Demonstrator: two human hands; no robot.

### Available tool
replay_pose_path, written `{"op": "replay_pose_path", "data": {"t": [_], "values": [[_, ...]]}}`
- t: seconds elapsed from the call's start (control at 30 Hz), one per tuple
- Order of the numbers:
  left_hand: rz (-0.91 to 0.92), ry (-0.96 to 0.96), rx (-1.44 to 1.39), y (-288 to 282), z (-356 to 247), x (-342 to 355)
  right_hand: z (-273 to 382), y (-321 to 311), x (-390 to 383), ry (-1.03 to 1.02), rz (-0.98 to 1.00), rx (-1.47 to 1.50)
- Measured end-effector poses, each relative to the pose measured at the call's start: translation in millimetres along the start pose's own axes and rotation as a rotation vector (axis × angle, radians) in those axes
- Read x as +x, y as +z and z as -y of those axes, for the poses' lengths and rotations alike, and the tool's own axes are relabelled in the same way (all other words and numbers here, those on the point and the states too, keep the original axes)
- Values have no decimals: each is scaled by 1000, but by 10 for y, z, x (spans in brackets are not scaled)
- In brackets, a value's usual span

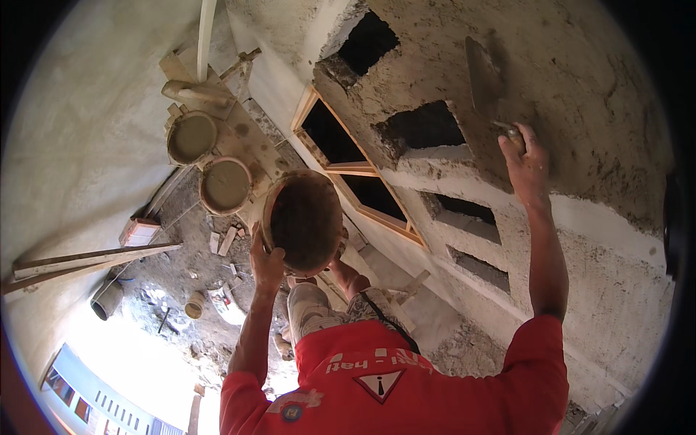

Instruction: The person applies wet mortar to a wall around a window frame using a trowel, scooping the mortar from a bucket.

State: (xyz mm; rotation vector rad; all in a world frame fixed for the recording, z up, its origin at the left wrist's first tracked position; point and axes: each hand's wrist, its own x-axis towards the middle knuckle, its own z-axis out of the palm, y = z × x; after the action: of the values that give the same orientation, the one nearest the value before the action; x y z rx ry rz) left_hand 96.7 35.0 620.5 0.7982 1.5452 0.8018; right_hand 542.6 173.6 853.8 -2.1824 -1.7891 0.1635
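Note:
My left hand (268,262) grips the rim of a round mortar bucket (303,221), its dark inside facing up and smeared with mortar. The bucket is in front of me, above my feet. In my right hand (528,163) is a trowel (484,80), the fingers wrapped round its handle. Its blade lies close against the upper wall (587,109), which has a rough coat of wet-looking mortar; whether blade and wall touch I cannot tell. Below and left of the blade is a rectangular vent opening (424,127).
Two mortar-filled buckets, a far one (170,145) and a nearer one (204,196), stand on scaffold planks (246,138). A wooden window frame (348,168) and more openings break the right wall. Rubble covers the ground (188,239) below. Loose timbers (94,261) lean at the left wall.

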Motion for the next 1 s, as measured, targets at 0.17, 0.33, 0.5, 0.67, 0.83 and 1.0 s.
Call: {"op": "replay_pose_path", "data": {"t": [0.17,0.33,0.5,0.67,0.83,1.0], "values": [[-8,16,2,15,36,-118,150,-407,-297,-21,4,-115],[-24,4,21,16,74,-281,88,-659,-561,-172,32,-234],[0,21,-35,52,-42,-478,57,-773,-813,-90,134,-162],[-36,0,-41,137,-71,-627,-110,-520,-1145,-94,207,-92],[-37,-8,-116,232,92,-630,-474,248,-1569,-141,256,-27],[-35,-72,-60,353,155,-510,-611,899,-1842,-155,275,253]]}}
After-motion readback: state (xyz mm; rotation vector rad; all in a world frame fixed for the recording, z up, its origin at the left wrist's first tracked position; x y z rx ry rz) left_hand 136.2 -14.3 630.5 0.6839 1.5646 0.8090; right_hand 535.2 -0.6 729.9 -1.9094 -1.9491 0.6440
